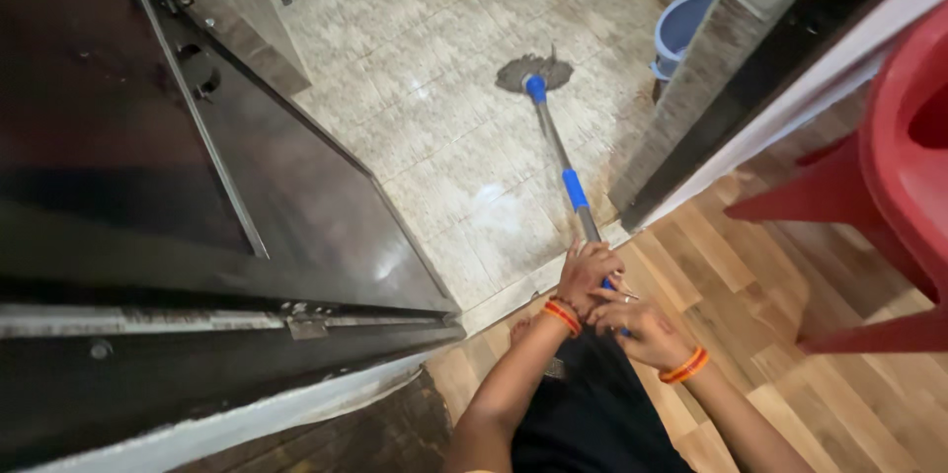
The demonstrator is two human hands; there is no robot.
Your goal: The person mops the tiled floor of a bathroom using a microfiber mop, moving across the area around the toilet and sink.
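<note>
I had both hands on the mop handle (568, 172). My left hand (585, 275) was wrapped around the shaft higher up, fingers curled tight together on it, and my right hand (632, 320) closed over the end just below, fingers pressed around the handle too. The mop head (533, 72) lay flat on the tiled floor (415, 68) well inside the doorway, near the far right side of the tiles, with the handle running back over the threshold (513, 290) to me on the wooden floor (780, 335).

I judged the worst risk to be the wet sheen on the tiles close to the threshold: stepping onto it could have sent me slipping. Pushing the mop further right could have knocked the blue bucket (681, 24), which stood at the right edge of the tiles, partly hidden behind the door frame (711, 78). Swinging the handle sideways could have struck that frame, since the shaft passed close to it.

The dark open door (227, 167) filled the left side and narrowed my reach that way. A red plastic chair (889, 187) stood just right of me on the wooden floor, crowding my right elbow.
</note>
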